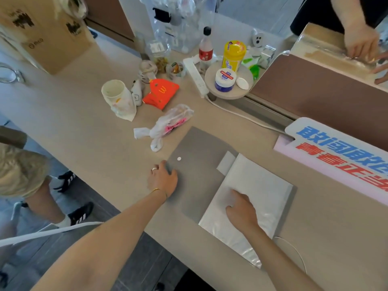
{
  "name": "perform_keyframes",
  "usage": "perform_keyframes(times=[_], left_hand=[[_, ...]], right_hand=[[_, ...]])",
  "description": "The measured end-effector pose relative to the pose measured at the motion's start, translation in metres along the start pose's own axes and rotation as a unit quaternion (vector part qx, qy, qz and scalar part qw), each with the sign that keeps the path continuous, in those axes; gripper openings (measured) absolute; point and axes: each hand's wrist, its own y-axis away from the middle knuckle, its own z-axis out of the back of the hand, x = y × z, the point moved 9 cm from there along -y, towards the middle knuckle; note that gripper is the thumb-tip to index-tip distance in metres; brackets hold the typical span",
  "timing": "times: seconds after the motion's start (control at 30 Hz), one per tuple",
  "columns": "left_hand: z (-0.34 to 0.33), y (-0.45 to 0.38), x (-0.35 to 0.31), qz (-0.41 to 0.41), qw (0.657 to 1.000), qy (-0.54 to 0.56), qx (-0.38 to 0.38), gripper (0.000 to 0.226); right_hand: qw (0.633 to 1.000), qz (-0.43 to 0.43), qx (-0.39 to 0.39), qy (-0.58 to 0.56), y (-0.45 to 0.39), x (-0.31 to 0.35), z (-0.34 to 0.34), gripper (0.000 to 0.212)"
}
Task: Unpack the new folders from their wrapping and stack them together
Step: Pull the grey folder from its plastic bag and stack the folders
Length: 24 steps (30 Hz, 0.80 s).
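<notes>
A grey folder [197,162] with a small white snap button lies flat on the beige desk [88,135]. My left hand [163,179] grips its near left edge. To the right lies a clear plastic wrapping [254,198] with more grey folders inside, overlapping the loose folder's right side. My right hand [241,208] rests flat on top of the wrapping, fingers pointing away from me. A grey folder edge [289,206] shows along the wrapping's right side.
Behind the folders lie a knotted white plastic bag [168,124], an orange pouch [160,93], a paper cup [117,97], bottles and a power strip [196,77]. A printed sign [340,156] stands at the right. Another person's hands [361,43] work beyond the brown divider.
</notes>
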Motion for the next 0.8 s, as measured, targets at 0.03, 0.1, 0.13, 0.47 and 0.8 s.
perform_keyframes(times=[0.03,0.1,0.13,0.47,0.8], left_hand=[[-0.001,-0.001,0.000,0.007,1.000,0.001,-0.003,0.052],[-0.002,-0.005,0.000,0.026,1.000,0.010,-0.003,0.048],[-0.003,-0.006,-0.001,0.034,0.999,0.016,0.000,0.046],[-0.023,0.021,-0.014,0.026,0.996,0.050,0.065,0.056],[-0.052,0.039,-0.008,0.044,0.961,0.232,0.145,0.062]], right_hand=[[1.000,0.001,0.003,-0.002,0.000,0.000,0.001,0.066],[1.000,0.003,0.008,-0.004,-0.002,0.000,0.004,0.066],[1.000,0.005,0.010,-0.006,-0.003,0.000,0.006,0.065],[1.000,0.009,0.008,-0.020,0.008,0.000,0.008,0.071],[0.998,0.001,0.027,-0.054,0.014,-0.012,0.010,0.072]])
